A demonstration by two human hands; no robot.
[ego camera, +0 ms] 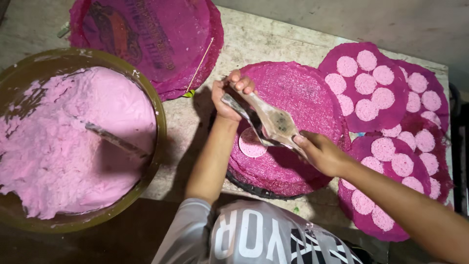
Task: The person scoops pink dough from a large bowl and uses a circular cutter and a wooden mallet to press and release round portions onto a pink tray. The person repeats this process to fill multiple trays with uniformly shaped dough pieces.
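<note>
Over the stack of round pink mesh mats [298, 98] in the middle of the tabletop [254, 39], the left hand [227, 95] is clamped on the upper end of a flat, stained scoop [271, 120], and the right hand [320, 152] grips its lower end. Under the scoop one pale pink disc [251, 144] lies on the top mat. Left of the stack stands a big bowl [159, 105] of pink paste [63, 142] with a stick [115, 139] in it. Right of the stack lie mats [371, 83] covered with discs.
</note>
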